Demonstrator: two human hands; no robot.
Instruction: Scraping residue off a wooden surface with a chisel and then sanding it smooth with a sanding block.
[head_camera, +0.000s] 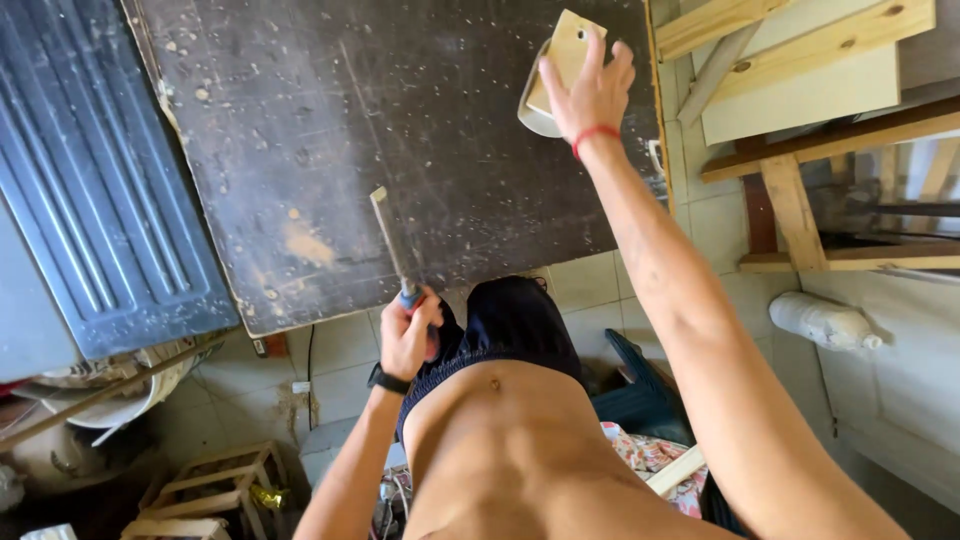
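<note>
A dark, scuffed worktop (400, 130) speckled with sawdust fills the middle. Left of it lies a grey ribbed panel (90, 200). Pale timber frames (800, 90) stand to the right, with a white plastic bottle (825, 322) lying below them. At the far edge the right hand (592, 92) has its grip on a small light wooden block (562, 50). At the near edge the left hand (408, 335) is clenched on the handle of a chisel (392, 245), whose blade rests on the worktop.
</note>
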